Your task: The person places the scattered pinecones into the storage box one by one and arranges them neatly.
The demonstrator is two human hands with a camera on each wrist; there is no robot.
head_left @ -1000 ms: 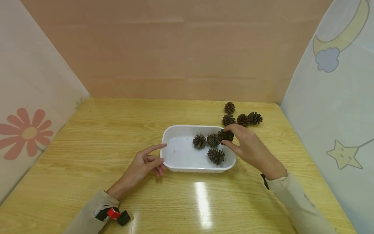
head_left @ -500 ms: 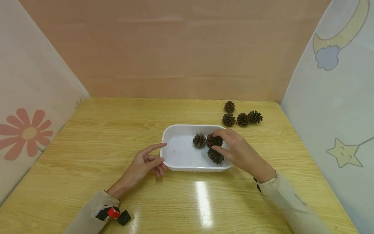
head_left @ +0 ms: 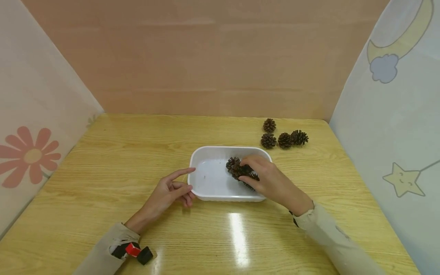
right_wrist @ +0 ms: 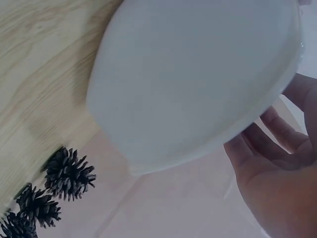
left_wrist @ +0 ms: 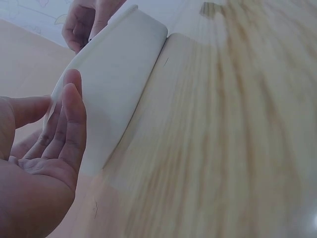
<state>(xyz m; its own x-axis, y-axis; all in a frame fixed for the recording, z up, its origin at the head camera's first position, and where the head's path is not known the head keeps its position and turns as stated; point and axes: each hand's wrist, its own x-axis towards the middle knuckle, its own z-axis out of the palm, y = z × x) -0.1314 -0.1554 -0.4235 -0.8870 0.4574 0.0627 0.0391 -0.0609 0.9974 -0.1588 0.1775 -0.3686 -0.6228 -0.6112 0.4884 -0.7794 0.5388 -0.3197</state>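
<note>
While gripping the left end of the tray (head_left: 210, 181) on the desk (head_left: 137, 152) with the left hand (head_left: 166, 195), presumably against sliding, pinching a cone (head_left: 243, 171) inside the tray with the right hand (head_left: 272, 181), likely at its sides to fit among partly hidden neighbours (head_left: 232, 163); beyond, on the desk, four loose cones (head_left: 285, 141).

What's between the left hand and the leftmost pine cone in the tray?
Head view: just the white tray's rim and bare floor, bar tiny dark specks, between left hand and pine cone.
</note>
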